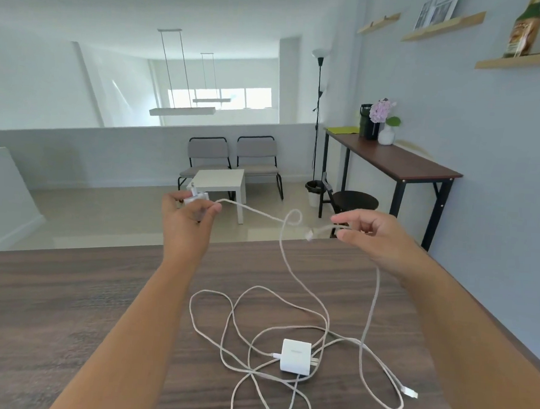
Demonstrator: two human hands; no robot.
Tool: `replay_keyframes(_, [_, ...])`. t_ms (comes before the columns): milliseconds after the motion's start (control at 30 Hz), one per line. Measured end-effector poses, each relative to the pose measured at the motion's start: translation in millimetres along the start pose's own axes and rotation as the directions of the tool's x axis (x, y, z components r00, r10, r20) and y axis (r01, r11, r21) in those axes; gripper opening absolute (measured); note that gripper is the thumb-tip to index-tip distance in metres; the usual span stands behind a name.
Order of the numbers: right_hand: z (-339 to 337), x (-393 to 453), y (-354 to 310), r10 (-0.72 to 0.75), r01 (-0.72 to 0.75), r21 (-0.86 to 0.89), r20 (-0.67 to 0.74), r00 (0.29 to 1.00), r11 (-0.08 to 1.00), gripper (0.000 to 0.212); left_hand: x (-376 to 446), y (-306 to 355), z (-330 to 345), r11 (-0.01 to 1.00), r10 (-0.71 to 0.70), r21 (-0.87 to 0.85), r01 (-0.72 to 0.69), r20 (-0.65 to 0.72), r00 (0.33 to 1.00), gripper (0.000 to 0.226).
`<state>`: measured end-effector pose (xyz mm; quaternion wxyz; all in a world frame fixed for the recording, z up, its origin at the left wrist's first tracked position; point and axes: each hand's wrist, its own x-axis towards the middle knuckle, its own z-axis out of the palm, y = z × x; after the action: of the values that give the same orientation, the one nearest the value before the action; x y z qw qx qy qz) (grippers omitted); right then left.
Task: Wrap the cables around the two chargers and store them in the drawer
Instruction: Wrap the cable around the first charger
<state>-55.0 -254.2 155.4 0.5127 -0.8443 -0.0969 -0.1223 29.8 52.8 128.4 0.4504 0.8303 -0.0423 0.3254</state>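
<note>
In the head view, the left hand (188, 215) is raised above the far edge of the dark wood-grain table (66, 312), fingers closed around a small white plug-in charger (196, 196). Its white braided cable (285, 268) runs right to the right hand (368, 232), which pinches it narrowly just behind the free connector (309, 235).

From there the cable droops to the table and crosses the loops of a second white cable (222, 337) lying around the second white square charger (296, 356).

The risk I judge: winding now could snag those loops and drag the second charger, or tighten the small kink mid-span into a knot. No drawer is visible.
</note>
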Motion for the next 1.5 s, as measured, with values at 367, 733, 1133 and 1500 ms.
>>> replay_keyframes(367, [11.2,-6.5,41.2,0.262,-0.223,-0.323,0.083,0.961,0.92,0.014,-10.0,3.5,-1.4,0.997,-0.016,-0.075,0.017,0.001,1.0,0.008])
replay_keyframes(733, [61.8,12.0,-3.4,0.17,-0.18,0.22,0.067,0.983,0.959,0.033,-24.4,11.0,16.1,0.991,0.11,-0.079,-0.106,0.048,0.993,0.008])
replay_keyframes(1133, [28.9,25.7,-10.4,0.044,-0.041,0.016,-0.307,0.951,0.999,0.03,-22.1,-6.4,0.8,0.999,0.012,-0.049,-0.012,-0.001,1.0,0.007])
replay_keyframes(1500, [8.0,12.3,32.7,0.434,-0.465,0.089,0.239,0.869,0.881,0.041,-24.2,-5.2,4.1,0.97,-0.136,-0.21,0.12,-0.066,0.988,0.003])
